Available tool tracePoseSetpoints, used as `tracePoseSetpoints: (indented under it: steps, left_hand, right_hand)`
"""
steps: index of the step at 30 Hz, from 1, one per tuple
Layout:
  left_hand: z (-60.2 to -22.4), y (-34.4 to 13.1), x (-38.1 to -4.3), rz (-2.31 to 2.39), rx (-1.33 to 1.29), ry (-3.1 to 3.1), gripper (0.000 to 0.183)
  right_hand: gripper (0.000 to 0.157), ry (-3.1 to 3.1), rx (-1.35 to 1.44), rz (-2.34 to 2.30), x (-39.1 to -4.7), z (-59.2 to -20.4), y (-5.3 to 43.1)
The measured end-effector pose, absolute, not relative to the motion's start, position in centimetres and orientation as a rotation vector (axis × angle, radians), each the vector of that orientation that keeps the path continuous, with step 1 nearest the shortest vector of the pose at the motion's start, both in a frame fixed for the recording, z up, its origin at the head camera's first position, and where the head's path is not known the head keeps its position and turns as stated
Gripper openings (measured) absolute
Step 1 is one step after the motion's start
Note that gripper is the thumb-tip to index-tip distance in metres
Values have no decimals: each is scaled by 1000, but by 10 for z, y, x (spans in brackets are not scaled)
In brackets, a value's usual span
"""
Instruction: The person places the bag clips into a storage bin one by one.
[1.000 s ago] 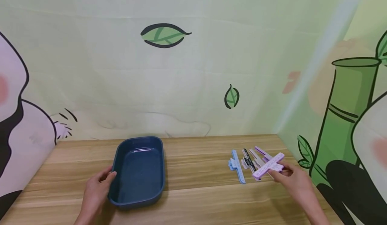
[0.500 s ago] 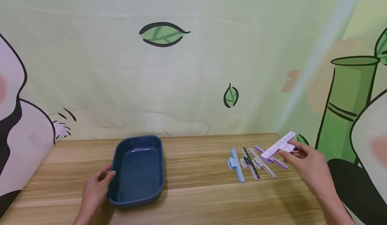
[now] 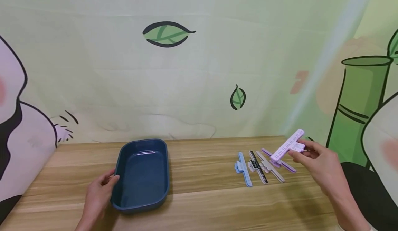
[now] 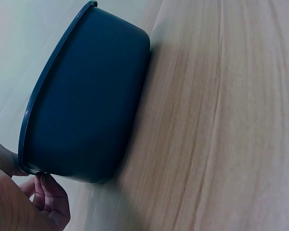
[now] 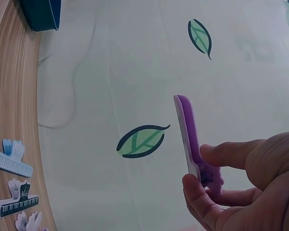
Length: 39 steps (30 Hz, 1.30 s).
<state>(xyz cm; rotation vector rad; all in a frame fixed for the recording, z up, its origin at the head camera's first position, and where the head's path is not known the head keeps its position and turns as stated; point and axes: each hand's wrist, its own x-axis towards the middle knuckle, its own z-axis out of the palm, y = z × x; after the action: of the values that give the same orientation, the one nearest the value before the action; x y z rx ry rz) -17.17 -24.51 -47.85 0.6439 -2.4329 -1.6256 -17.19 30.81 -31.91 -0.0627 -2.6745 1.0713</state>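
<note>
A long lilac clip [image 3: 289,145] with a keyboard print is pinched in my right hand [image 3: 321,167], raised over the table's right side. The right wrist view shows thumb and fingers on the grip part of this clip [image 5: 189,139]. Beneath it a purple clip [image 3: 287,166] lies on the table, partly covered. To its left lie a pale grey clip [image 3: 273,169], a black clip [image 3: 258,169] and a light blue clip [image 3: 244,169]. My left hand [image 3: 97,193] pinches the left rim of a dark blue rectangular tub [image 3: 168,179], thumb over the edge and fingertips beneath it.
The wooden table [image 3: 199,203] runs back to a wall cloth [image 3: 199,68] with printed leaves. A second printed cloth with a green bamboo stem [image 3: 357,120] borders the right side. Bare wood lies between tub and clips.
My right hand has lifted the lilac clip off the pile, up and to the right, uncovering more of the grey and purple clips. The left hand and tub stay put.
</note>
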Motion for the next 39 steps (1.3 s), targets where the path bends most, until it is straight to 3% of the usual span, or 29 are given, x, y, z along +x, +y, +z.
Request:
tracePoseSetpoints:
  steps: [39]
  left_hand:
    - [-477,-246,-173,-1609,629,-2429,43]
  right_hand:
    - [65,-2657,174,1558,-184,-321,300]
